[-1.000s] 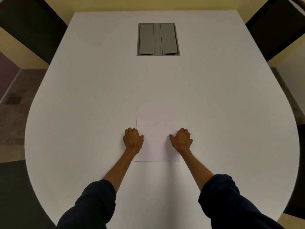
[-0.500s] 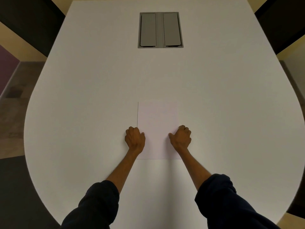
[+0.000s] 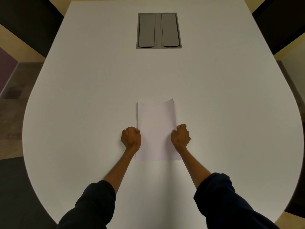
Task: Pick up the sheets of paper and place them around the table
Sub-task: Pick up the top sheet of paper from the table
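A thin stack of white paper sheets [image 3: 156, 129] lies near the front middle of the white table [image 3: 82, 96]. My left hand [image 3: 131, 139] is curled at the stack's left edge, fingers pinching that edge. On the right edge sits my right hand [image 3: 181, 137], also curled and gripping the paper. The top sheet's far right corner curls up off the table. Layered sheet edges show along the left side.
A grey cable hatch with two flaps [image 3: 158, 30] is set into the table farther back. The table's rounded rim [image 3: 28, 123] curves around both sides. Dark chairs or panels [image 3: 28, 25] stand at the far corners, and floor shows beyond.
Both hands have shifted from resting on the paper to gripping its side edges. The far end of the sheets has lifted, its right corner now curling up.
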Tool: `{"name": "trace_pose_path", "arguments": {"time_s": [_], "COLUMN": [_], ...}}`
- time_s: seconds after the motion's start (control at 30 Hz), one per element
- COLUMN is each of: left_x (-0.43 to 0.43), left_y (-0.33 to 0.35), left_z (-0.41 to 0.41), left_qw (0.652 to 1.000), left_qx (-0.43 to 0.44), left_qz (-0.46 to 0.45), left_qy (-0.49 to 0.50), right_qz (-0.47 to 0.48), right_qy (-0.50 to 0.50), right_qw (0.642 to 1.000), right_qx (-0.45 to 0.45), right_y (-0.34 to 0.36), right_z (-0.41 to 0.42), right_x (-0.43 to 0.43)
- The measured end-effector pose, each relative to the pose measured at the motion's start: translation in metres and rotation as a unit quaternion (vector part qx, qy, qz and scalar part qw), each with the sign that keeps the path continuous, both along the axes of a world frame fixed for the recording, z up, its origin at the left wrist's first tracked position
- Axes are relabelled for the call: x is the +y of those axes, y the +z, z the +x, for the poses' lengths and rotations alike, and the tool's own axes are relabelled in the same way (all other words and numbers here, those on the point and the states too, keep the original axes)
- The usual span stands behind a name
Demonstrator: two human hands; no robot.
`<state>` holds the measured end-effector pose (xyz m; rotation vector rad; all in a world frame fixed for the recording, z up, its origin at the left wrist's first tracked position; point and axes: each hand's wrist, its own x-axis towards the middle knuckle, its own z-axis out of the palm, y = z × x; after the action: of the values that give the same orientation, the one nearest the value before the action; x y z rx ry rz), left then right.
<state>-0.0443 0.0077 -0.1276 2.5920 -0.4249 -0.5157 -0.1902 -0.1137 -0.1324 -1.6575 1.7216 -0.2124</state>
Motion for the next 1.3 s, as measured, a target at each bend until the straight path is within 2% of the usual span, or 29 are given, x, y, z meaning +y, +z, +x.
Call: {"name": "trace_pose_path", "arguments": {"time_s": [0.4,0.77,0.97,1.3], "left_x": [-0.002,0.004,0.004,-0.037], "left_y": [0.036,0.104,0.140,0.191], "left_z": [0.006,0.001,-0.018,-0.103], "left_qw": [0.994,0.979,0.949,0.921], "left_qx": [0.056,0.090,0.134,0.143], "left_qz": [-0.079,-0.180,-0.284,-0.335], "left_qy": [0.046,0.042,-0.018,-0.140], "right_qz": [0.046,-0.023,-0.074,-0.126], "right_qy": [-0.122,-0.105,-0.111,-0.171], "right_qw": [0.984,0.970,0.953,0.930], "right_qx": [-0.123,-0.216,-0.271,-0.301], "right_y": [0.037,0.104,0.151,0.204], "right_z": [-0.004,-0.031,-0.071,-0.180], "right_x": [-0.007,0.003,0.009,0.009]}}
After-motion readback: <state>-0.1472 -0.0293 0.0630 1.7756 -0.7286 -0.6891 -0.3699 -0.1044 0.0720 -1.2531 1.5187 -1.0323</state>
